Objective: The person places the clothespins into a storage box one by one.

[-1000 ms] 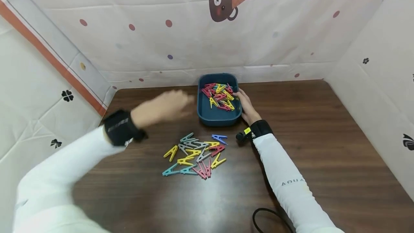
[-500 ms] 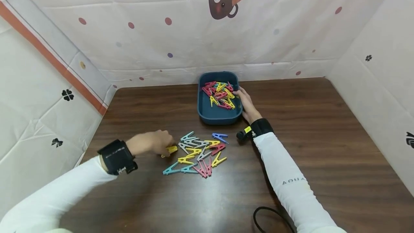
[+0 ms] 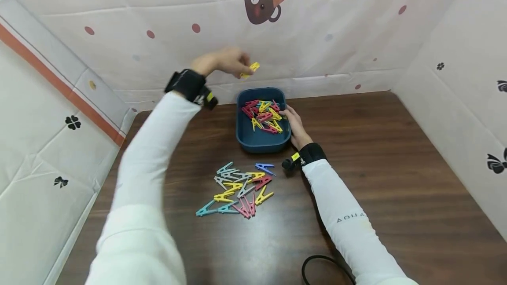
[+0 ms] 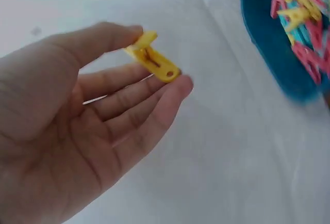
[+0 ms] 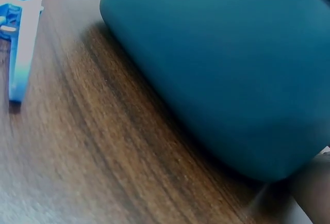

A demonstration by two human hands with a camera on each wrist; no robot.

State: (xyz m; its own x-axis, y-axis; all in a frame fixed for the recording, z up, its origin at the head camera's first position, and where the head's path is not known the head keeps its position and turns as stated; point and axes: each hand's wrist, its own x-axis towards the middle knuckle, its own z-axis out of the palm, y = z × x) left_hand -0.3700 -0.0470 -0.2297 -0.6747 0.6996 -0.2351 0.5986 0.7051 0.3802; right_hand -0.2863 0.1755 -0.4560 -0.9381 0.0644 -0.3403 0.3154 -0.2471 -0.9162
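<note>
Between thumb and fingertips my left hand (image 3: 226, 61) pinches a yellow clothespin (image 4: 166, 72), held up in the air beyond the far left corner of a dark blue plastic box (image 3: 263, 145). Inside that box lies a heap of red, yellow and teal clothespins (image 3: 264, 117). My right hand (image 3: 296, 129) grips the box's right side, thumb at the rim and the other fingers mostly hidden behind the wall. In the right wrist view, the box's outer wall (image 5: 216, 79) fills much of the picture, close to the wood surface.
On the table (image 3: 356, 144), nearer than the box, lies a loose group of teal, grey, yellow, red and pink clothespins (image 3: 233, 187). A blue clothespin (image 3: 264, 167) lies at its far right. A black cable (image 3: 317, 257) loops at the front. Printed cloth walls (image 3: 178, 56) enclose the table.
My left hand has gone from the box side down to the pile's left edge, picked up a yellow clothespin there and lifted it away towards the back. The right hand stays on the box.
</note>
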